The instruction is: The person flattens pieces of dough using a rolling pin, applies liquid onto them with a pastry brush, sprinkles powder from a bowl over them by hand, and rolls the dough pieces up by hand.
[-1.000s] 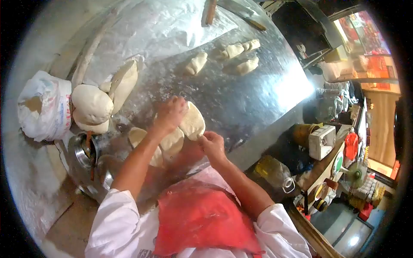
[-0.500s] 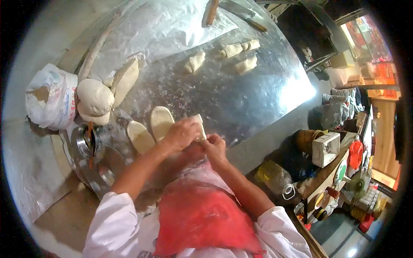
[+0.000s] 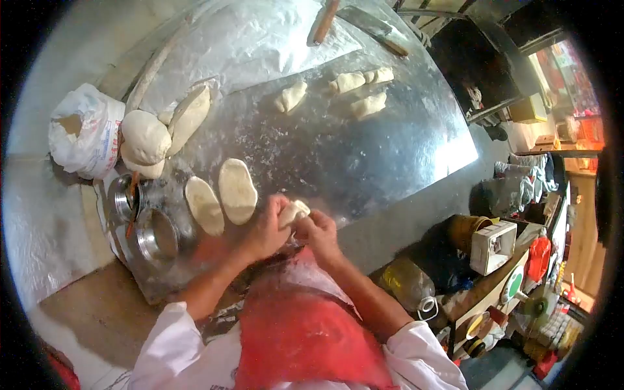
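Observation:
Between my two hands is a small folded piece of dough [image 3: 296, 212], held just over the near edge of the metal work table. My left hand [image 3: 270, 231] grips its left side with fingers curled. Closed around the right side is my right hand [image 3: 316, 232], its fingertips pinching the dough. Two flattened oval dough pieces, one [image 3: 238, 192] nearest my left hand and another [image 3: 205, 205] farther left, lie on the table [image 3: 312, 143]. Several rolled dough pieces, among them one [image 3: 290, 97] toward the middle, rest at the far side.
Larger dough lumps [image 3: 146, 138] sit at the left beside a white bag [image 3: 88, 133]. Metal bowls [image 3: 156, 235] stand near the table's left edge. A rolling pin [image 3: 326, 23] and a knife [image 3: 374, 29] lie at the back. A plastic jug [image 3: 407, 281] is at the right.
The dough strip in my hands has gone from long and upright to a compact folded lump. My left hand has drawn back from the oval pieces, which now show fully.

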### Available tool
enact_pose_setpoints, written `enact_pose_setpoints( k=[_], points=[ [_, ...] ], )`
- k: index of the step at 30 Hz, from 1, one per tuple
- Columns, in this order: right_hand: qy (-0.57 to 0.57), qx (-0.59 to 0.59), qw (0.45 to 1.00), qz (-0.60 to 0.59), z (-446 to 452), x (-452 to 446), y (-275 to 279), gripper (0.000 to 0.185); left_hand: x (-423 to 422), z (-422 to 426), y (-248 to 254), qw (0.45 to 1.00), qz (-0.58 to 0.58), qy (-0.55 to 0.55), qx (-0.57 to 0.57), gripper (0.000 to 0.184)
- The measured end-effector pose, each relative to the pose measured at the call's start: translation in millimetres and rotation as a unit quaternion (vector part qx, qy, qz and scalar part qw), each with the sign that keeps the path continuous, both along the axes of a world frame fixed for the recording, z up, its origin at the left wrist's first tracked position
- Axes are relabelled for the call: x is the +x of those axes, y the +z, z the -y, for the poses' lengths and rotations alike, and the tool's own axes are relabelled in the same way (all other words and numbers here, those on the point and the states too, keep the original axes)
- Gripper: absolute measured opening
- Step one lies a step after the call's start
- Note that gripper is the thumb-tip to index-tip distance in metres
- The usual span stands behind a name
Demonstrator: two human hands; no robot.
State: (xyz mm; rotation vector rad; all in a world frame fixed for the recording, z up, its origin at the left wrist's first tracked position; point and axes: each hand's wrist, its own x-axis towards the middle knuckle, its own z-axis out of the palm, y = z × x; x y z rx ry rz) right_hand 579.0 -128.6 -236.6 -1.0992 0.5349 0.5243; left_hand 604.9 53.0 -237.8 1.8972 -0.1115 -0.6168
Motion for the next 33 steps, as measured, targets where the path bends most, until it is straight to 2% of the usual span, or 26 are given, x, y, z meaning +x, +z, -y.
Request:
enact_pose_setpoints(
  k=[1,2,3,5,6,7,9,10,13,14,15,17,18,19,20,21,25,27,29,30,31,33],
  points=[
    [0.011,0.007,1.000,0.029,3.7,9.5,13.0,0.029,16.3,10.5,32.6,0.996,0.036,0.031,-0.071,0.066],
    [-0.049,0.013,0.997,0.054,4.0,15.9,30.0,0.032,29.4,17.8,39.2,0.990,0.129,0.057,0.000,0.072],
    [-0.052,0.012,0.997,0.055,9.2,23.9,47.9,0.032,43.3,24.3,40.5,0.970,0.220,0.081,0.069,0.078],
    [-0.050,-0.012,0.995,0.090,20.7,34.7,69.3,0.035,77.6,22.7,23.8,0.886,0.394,0.082,0.231,0.089],
    [-0.021,-0.036,0.995,0.086,28.1,35.3,67.9,0.036,87.2,32.7,20.5,0.824,0.464,0.094,0.311,0.086],
    [-0.023,-0.040,0.995,0.086,34.4,30.8,61.1,0.036,91.1,33.9,12.5,0.826,0.464,0.094,0.307,0.086],
    [-0.002,-0.092,0.992,0.082,46.6,12.7,31.9,0.036,102.9,29.5,-5.1,0.845,0.384,-0.090,0.361,0.084],
    [-0.012,-0.107,0.990,0.090,48.9,4.2,21.5,0.033,116.1,30.7,-8.5,0.883,0.334,-0.058,0.325,0.081],
    [0.022,-0.149,0.989,0.014,63.8,-25.0,22.9,0.038,120.7,34.6,-33.8,0.860,0.363,-0.028,0.358,0.076],
    [0.017,-0.165,0.985,0.038,62.8,-37.2,6.4,0.035,118.6,33.4,-44.0,0.843,0.406,-0.033,0.352,0.067],
    [0.015,-0.167,0.985,0.037,60.8,-45.7,-1.1,0.035,119.3,34.8,-44.5,0.844,0.406,-0.034,0.350,0.067],
    [0.037,-0.150,0.988,-0.001,54.7,-58.8,-7.6,0.033,118.5,37.3,-41.3,0.869,0.335,-0.030,0.363,0.062],
    [0.055,-0.137,0.989,-0.009,50.3,-56.6,3.5,0.032,121.7,39.5,-32.4,0.870,0.332,-0.030,0.362,0.062],
    [0.058,-0.138,0.989,-0.012,45.2,-57.2,-1.5,0.032,131.0,42.7,-19.7,0.868,0.376,-0.003,0.324,0.060],
    [0.079,-0.160,0.984,0.013,38.3,-59.5,-9.6,0.031,140.5,45.0,-14.6,0.862,0.418,0.023,0.286,0.058],
    [0.103,-0.181,0.977,0.035,30.1,-62.8,-14.2,0.030,151.1,46.4,-20.5,0.864,0.411,0.025,0.290,0.058],
    [0.117,-0.168,0.977,0.066,-5.9,-44.2,-21.4,0.035,168.3,38.9,-38.6,0.875,0.390,-0.031,0.285,0.060],
    [0.151,-0.141,0.976,0.064,-28.2,-33.9,-31.8,0.039,169.9,21.1,-35.0,0.883,0.375,-0.070,0.272,0.058],
    [0.161,-0.144,0.975,0.060,-50.8,-10.3,0.6,0.042,172.7,-8.2,-13.2,0.927,0.345,0.017,0.146,0.058],
    [0.122,-0.111,0.986,0.011,-66.4,-5.9,5.5,0.043,168.3,-33.6,-3.4,0.907,0.366,0.035,0.206,0.053],
    [0.083,-0.078,0.993,-0.037,-79.8,-3.6,6.9,0.044,161.2,-64.9,-11.8,0.906,0.365,0.035,0.210,0.053],
    [0.081,-0.056,0.993,-0.063,-98.6,-3.8,-6.2,0.046,145.2,-115.9,-37.0,0.937,0.193,0.075,0.280,0.040]
  ],
)
